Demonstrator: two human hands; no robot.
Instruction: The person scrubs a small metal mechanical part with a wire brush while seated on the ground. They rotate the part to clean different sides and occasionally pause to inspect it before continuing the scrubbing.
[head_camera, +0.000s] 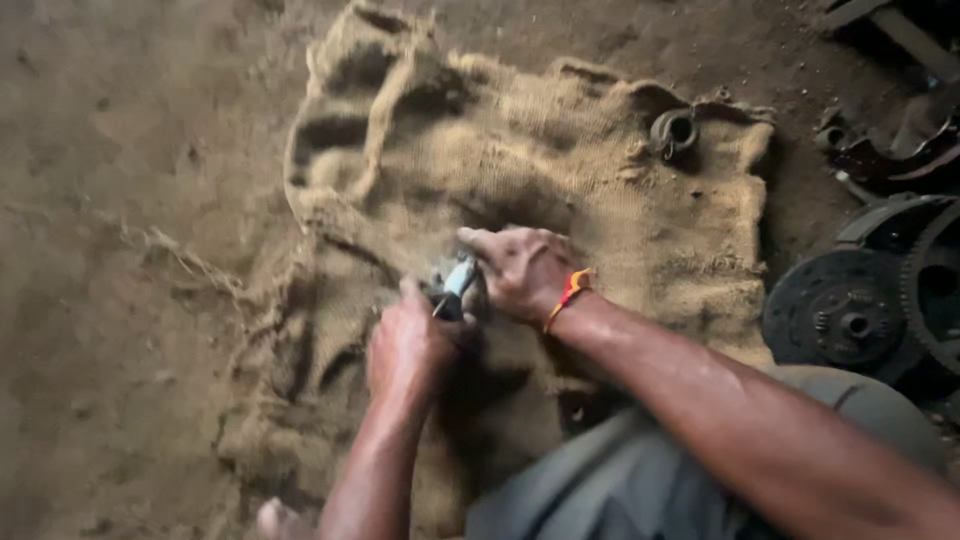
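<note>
My left hand (405, 345) is closed around a small dark metal part with a shiny silvery piece (455, 282) sticking up from it, low over a crumpled burlap sack (560, 140) spread on the dirt floor. My right hand (520, 270), with an orange thread on its wrist, presses on the same part from the right, fingers curled over it. The lower half of the part is hidden between the two hands. The picture is blurred.
A small metal ring-shaped part (675, 130) lies on the sack's far right corner. Dark round metal discs and gears (845, 310) and other scrap pieces (890, 150) sit on the floor at the right. Dirt floor (110, 250) spreads to the left.
</note>
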